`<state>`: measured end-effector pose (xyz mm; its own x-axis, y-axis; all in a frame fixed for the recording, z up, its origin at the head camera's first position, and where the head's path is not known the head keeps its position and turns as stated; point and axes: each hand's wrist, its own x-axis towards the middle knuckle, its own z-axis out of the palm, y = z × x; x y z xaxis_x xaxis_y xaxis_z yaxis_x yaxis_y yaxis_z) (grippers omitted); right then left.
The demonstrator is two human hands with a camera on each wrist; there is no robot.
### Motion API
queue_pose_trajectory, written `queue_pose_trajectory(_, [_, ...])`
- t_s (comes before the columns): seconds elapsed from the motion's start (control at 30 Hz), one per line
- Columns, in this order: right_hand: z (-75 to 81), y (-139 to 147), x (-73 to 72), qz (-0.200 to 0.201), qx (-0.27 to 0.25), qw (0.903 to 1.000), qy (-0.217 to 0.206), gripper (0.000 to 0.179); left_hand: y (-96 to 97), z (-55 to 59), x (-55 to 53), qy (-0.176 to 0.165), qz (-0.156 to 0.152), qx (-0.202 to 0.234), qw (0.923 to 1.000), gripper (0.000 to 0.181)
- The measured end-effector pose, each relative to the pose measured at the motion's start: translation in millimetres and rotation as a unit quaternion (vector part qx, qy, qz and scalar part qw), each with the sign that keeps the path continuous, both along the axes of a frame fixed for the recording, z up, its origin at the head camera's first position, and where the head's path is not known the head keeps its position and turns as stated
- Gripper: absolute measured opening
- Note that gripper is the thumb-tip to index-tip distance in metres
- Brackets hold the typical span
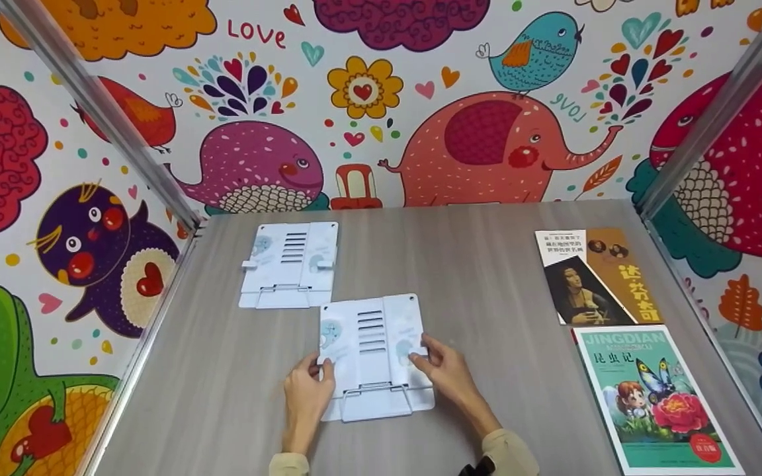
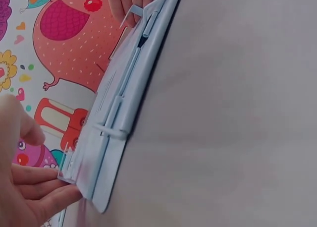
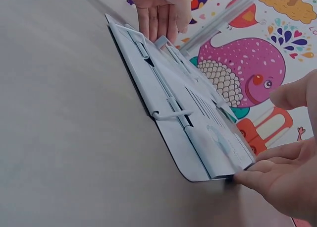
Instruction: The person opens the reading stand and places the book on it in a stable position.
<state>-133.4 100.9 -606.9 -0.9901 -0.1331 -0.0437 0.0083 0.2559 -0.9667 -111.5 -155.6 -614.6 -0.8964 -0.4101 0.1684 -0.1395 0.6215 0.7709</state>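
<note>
A white folding stand (image 1: 376,362) sits at the lower centre of the head frame, between the hands. The left hand (image 1: 308,390) touches its left edge, the right hand (image 1: 448,371) its right, fingers fairly straight and thumbs wide apart from them (clearest in the wrist views). A matching stand (image 1: 293,272) lies left of centre on the bench (image 1: 215,383); two books (image 1: 662,400) lie at right.

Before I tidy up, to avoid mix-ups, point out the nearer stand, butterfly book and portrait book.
Nearer stand (image 1: 373,364), head view, slotted middle panel.
Butterfly book (image 1: 657,400), head view, front cover.
Portrait book (image 1: 598,277), head view, front cover.
</note>
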Motion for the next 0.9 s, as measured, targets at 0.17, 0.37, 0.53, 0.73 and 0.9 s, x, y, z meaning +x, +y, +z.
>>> queue_pose_trajectory(0.17, [-0.2, 15.2, 0.2, -0.023, 0.005, 0.9997, -0.011, 0.064, 14.4, -1.8, -2.9, 0.007, -0.014, 0.011, 0.9998, 0.025])
queue_pose_trajectory(0.37, [1.2, 32.4, 0.1, -0.053, 0.020, 0.9983, -0.009, 0.060, 31.7, -3.9, -6.8, 0.023, -0.040, 0.012, 0.9989, 0.024])
queue_pose_trajectory(0.53, [0.6, 45.4, -0.8, -0.077, 0.028, 0.9965, -0.014, 0.058, 45.6, -4.2, -9.1, 0.020, -0.065, 0.024, 0.9974, 0.027])
queue_pose_trajectory(0.73, [0.9, 59.6, -0.9, -0.101, 0.030, 0.9940, -0.027, 0.053, 60.9, -4.2, -14.2, 0.025, -0.089, 0.033, 0.9952, 0.027])
queue_pose_trajectory(0.9, [1.1, 69.4, -0.5, -0.119, 0.030, 0.9919, -0.032, 0.051, 71.7, -4.5, -20.0, 0.022, -0.106, 0.041, 0.9933, 0.028])
